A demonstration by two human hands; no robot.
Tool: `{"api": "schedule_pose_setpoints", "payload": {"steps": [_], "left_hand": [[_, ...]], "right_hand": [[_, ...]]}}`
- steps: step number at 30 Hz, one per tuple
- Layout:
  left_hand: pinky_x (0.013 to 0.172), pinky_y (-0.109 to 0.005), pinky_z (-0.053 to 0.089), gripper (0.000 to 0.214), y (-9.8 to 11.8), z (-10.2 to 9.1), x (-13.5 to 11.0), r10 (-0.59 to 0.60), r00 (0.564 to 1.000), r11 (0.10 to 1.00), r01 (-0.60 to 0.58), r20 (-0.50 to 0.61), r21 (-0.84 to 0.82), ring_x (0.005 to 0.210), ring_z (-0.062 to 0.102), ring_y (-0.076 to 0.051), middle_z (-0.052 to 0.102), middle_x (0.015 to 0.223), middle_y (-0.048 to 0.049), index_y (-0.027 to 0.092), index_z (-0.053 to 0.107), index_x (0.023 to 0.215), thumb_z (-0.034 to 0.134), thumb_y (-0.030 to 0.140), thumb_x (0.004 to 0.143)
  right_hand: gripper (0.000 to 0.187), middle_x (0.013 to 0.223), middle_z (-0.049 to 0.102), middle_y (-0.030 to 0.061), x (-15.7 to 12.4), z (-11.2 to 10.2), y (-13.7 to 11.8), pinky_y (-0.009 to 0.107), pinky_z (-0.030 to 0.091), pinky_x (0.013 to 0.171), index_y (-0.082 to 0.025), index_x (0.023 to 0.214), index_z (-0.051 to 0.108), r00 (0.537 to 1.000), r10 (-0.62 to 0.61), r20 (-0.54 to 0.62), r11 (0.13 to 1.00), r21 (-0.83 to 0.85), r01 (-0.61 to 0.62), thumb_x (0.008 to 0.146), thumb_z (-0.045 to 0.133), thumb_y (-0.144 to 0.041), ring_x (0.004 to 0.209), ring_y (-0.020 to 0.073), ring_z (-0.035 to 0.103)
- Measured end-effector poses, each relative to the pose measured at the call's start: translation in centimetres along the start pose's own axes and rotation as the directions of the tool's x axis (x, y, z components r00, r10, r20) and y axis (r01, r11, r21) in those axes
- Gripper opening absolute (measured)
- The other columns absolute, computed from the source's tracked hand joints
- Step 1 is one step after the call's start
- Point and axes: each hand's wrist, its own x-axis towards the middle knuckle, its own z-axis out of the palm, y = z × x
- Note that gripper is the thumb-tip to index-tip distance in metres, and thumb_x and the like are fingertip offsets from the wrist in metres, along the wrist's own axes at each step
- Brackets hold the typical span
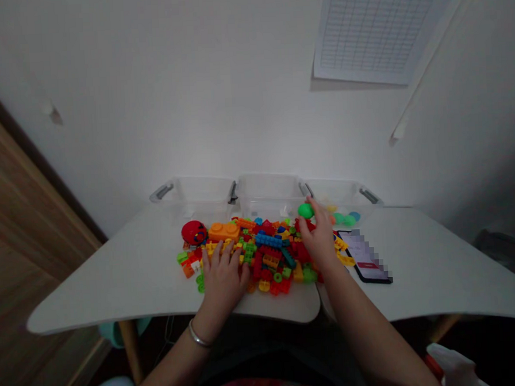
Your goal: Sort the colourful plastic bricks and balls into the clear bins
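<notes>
A heap of colourful toy building bricks (270, 261) lies in the middle of the table. My left hand (224, 275) rests on its left side, fingers spread over yellow and green pieces. Between the thumb and fingers of my right hand (321, 236) is a green ball (305, 211), above the back right of the heap and in front of the bins. A red ball-shaped toy (194, 233) with dark markings sits at the heap's back left, beside a large orange brick (224, 231). A blue brick (268, 241) lies on top near the centre.
Three clear plastic bins with grey handles stand against the wall: left (203, 190), middle (270, 188) and right (333, 192). Several small balls (349, 220) show in the right one. A phone (365, 257) lies right of the heap on the white table (128, 280).
</notes>
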Motion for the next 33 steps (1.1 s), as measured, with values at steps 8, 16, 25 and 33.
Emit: {"api": "schedule_pose_setpoints", "payload": {"steps": [8, 16, 25, 33], "left_hand": [[0.112, -0.063, 0.018, 0.038, 0.2, -0.1, 0.0, 0.005, 1.0, 1.0, -0.005, -0.009, 0.007, 0.131, 0.043, -0.036, 0.058, 0.134, -0.0113, 0.019, 0.066, 0.115, 0.047, 0.032, 0.086], [0.112, -0.063, 0.019, 0.038, 0.2, 0.0, 0.1, 0.011, 1.0, 1.0, -0.011, -0.004, 0.013, 0.13, 0.044, -0.035, 0.059, 0.134, -0.0108, 0.018, 0.066, 0.116, 0.047, 0.032, 0.086], [0.112, -0.063, 0.019, 0.039, 0.2, 0.1, 0.1, 0.005, 1.0, 1.0, -0.005, 0.003, -0.003, 0.131, 0.043, -0.036, 0.059, 0.134, -0.0114, 0.017, 0.066, 0.116, 0.048, 0.032, 0.085], [0.112, -0.063, 0.019, 0.038, 0.1, 0.2, 0.1, 0.01, 1.0, 1.0, -0.01, -0.009, -0.009, 0.131, 0.042, -0.036, 0.059, 0.134, -0.0117, 0.017, 0.066, 0.116, 0.048, 0.031, 0.085]], "right_hand": [[0.038, 0.119, 0.056, 0.0153, 4.2, -2.8, 8.0, 0.047, 0.04, 0.103, -0.017, 0.115, 0.064, 0.971, 0.095, -0.22, 0.983, -0.133, -0.127, 0.083, 0.044, -0.027, 0.116, 0.0248, 0.051], [0.047, 0.122, 0.061, 0.0157, 4.9, -1.2, 9.6, 0.045, 0.038, 0.101, -0.016, 0.126, 0.058, 0.988, 0.136, -0.067, 0.935, -0.322, -0.151, 0.083, 0.045, -0.028, 0.115, 0.0254, 0.053], [0.044, 0.097, 0.072, 0.0135, 4.9, -0.9, 9.8, 0.044, 0.026, 0.102, -0.014, 0.096, 0.072, 0.958, 0.226, 0.174, 0.756, -0.652, -0.06, 0.093, 0.032, -0.032, 0.094, 0.0242, 0.06], [0.037, 0.105, 0.069, 0.0118, 4.6, -1.5, 9.1, 0.054, 0.023, 0.107, -0.017, 0.108, 0.068, 0.994, 0.099, 0.049, 0.864, -0.5, -0.061, 0.089, 0.04, -0.031, 0.108, 0.0279, 0.054]]}}
